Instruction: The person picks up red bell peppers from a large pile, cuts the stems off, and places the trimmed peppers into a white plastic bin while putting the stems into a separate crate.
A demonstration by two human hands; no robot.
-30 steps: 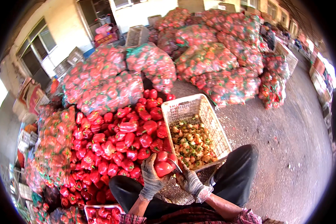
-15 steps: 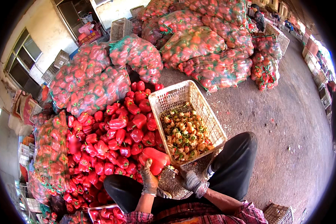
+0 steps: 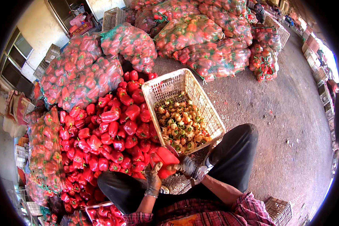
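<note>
A large red bell pepper [image 3: 164, 157] is gripped in my left hand [image 3: 153, 180], whose thumb presses on its near side. My right hand [image 3: 189, 166] is closed at the pepper's right side, fingers touching it. A small knife [image 3: 172, 150] seems to be in that hand, with a narrow blade showing by the pepper's upper edge; its handle is mostly hidden. Both hands wear thin, soiled gloves. Just beyond them a cream plastic crate [image 3: 211, 109] holds cut pepper cores with green stems and seeds. Loose red bell peppers [image 3: 109, 130] are heaped on the left.
Mesh sacks of peppers [image 3: 214, 58] are piled at the back, with more sacks [image 3: 81, 81] along the left. A white crate of red peppers [image 3: 103, 214] stands by my left leg, another crate [image 3: 278, 211] at lower right. Concrete floor [image 3: 286, 124] stretches right.
My right hand has moved up and left against the pepper, and the blade now shows at its upper edge. The pepper has turned in my left hand. The whole view has shifted slightly.
</note>
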